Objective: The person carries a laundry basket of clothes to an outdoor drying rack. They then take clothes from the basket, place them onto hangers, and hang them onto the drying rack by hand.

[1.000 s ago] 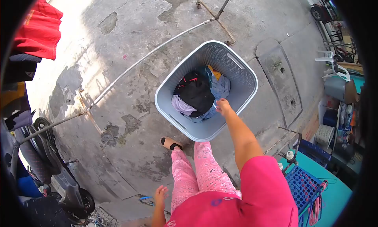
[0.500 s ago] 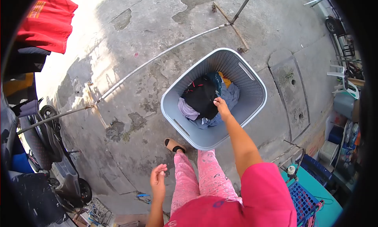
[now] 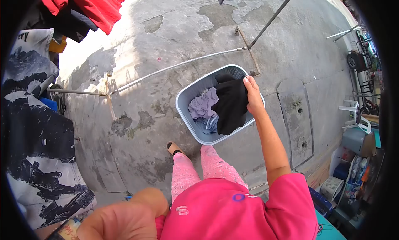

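Note:
My right hand [image 3: 252, 93] is closed on the edge of a black garment [image 3: 231, 105], which hangs from it over the laundry basket [image 3: 179, 110]. Inside the grey basket, crumpled lilac clothing [image 3: 203, 105] and blue clothing [image 3: 208, 124] show beside the black cloth, which covers the rest of the contents. My left hand [image 3: 120, 219] is large and near the camera at the lower left, raised in front of my pink shirt. Its fingers are cut off or hard to make out, so I cannot tell whether it holds anything.
A metal rack's base bar [image 3: 178, 65] runs along the concrete floor beyond the basket. Red shirts [image 3: 95, 9] and a black-and-white printed cloth [image 3: 39, 132] hang at the left. A white plastic chair [image 3: 357, 115] and stored items stand on the right.
My right hand has lifted the black garment up from the pile, uncovering more lilac clothing. My left hand has come up close to the camera. The view has shifted, showing more hanging clothes.

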